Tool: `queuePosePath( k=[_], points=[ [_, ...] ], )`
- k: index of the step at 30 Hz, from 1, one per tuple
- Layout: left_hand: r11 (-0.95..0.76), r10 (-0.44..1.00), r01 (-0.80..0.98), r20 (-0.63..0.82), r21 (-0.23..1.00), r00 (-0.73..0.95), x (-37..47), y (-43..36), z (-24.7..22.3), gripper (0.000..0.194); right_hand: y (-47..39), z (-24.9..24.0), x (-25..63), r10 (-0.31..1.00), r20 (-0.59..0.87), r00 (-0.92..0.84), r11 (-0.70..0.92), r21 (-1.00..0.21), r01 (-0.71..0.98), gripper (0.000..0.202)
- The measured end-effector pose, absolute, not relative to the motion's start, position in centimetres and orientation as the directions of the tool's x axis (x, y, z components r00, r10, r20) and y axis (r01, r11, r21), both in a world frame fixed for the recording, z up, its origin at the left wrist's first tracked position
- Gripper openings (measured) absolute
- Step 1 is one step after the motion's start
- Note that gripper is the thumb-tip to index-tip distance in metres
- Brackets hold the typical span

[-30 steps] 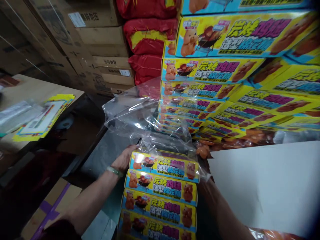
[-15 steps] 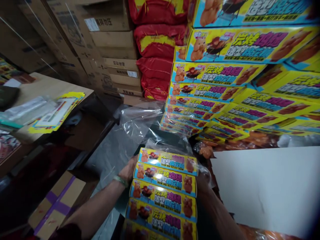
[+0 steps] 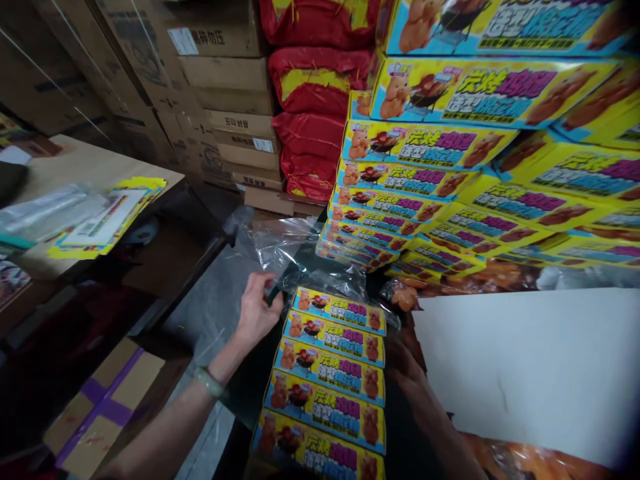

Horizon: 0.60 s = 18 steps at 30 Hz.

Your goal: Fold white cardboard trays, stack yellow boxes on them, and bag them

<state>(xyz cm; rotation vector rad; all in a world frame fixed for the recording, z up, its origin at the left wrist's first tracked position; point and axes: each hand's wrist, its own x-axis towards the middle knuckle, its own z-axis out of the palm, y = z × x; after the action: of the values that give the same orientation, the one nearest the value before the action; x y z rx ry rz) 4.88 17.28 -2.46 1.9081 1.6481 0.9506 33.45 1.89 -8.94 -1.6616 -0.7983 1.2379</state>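
On my feed, the tall wall of yellow-and-blue printed cardboard cartons [image 3: 440,143] rises beyond and to the right of both hands. I judge that the clear, glossy plastic film [image 3: 295,248], just past the left hand [image 3: 257,310], could snag on the wall's lower left edge if pulled that way. The broad, flat white panel [image 3: 530,373] lies just right of the right hand [image 3: 413,380] and could catch that forearm if it swings outward. Between the hands sits the stack of flat yellow-and-blue printed cartons [image 3: 327,387], at least five of them. It could skew if pressed harder from the right, since the left hand gives it no support. The film might tear on a carton corner if tugged unevenly.

I can't tell whether the right hand grips anything: its fingers are lost in shadow beside the stack. The left hand is loosely curled, thumb and forefinger parted, with no carton in it.

Against half a second ago, the wall stands about where it was. The stack looks slightly smaller, with more of its fifth carton showing. Less film spreads past the top carton, toward the right hand. The left hand, then partly hidden behind the stack's left end, now stands clear of it.
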Motion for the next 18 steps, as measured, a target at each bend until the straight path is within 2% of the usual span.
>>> queuePosePath(
  k=[2, 3, 4, 6, 8, 11, 15, 18],
  points=[
    [-0.484, 0.873, 0.584, 0.316, 0.652, 0.370, 6.7, 19.7, -0.8, 0.051, 2.7, -8.0, 33.9, 0.906, -0.314, 0.283, -0.323, -0.946, -0.016, 0.062],
    [-0.578, 0.802, 0.550, 0.293, 0.603, 0.521, 7.9, 20.9, -0.3, 0.058, 3.2, -7.8, 34.0, 0.912, -0.295, 0.286, -0.316, -0.949, 0.027, 0.059],
    [-0.638, 0.729, 0.529, 0.218, 0.560, 0.649, 9.0, 22.1, -0.1, 0.061, 3.9, -7.8, 34.0, 0.912, -0.277, 0.301, -0.320, -0.942, 0.103, 0.054],
    [-0.700, 0.590, 0.507, 0.007, 0.502, 0.807, 11.0, 24.1, -0.2, 0.055, 5.1, -8.0, 33.9, 0.898, -0.238, 0.371, -0.353, -0.892, 0.282, 0.041],
    [-0.723, 0.500, 0.495, -0.128, 0.482, 0.856, 12.0, 25.3, -0.4, 0.036, 5.8, -8.3, 33.8, 0.870, -0.174, 0.462, -0.381, -0.833, 0.403, 0.036],
    [-0.750, 0.475, 0.466, -0.109, 0.469, 0.873, 11.3, 25.3, 0.3, 0.017, 5.5, -8.3, 33.4, 0.833, -0.085, 0.547, -0.389, -0.793, 0.468, 0.036],
    [-0.791, 0.501, 0.452, 0.014, 0.413, 0.865, 8.0, 22.9, 2.4, 0.022, 3.3, -7.7, 32.0, 0.820, 0.095, 0.565, -0.317, -0.746, 0.586, 0.038],
    [-0.809, 0.538, 0.466, 0.129, 0.359, 0.833, 5.6, 20.7, 3.0, 0.024, 2.3, -7.9, 31.2, 0.818, 0.093, 0.568, -0.313, -0.758, 0.573, 0.032]
  ],
)
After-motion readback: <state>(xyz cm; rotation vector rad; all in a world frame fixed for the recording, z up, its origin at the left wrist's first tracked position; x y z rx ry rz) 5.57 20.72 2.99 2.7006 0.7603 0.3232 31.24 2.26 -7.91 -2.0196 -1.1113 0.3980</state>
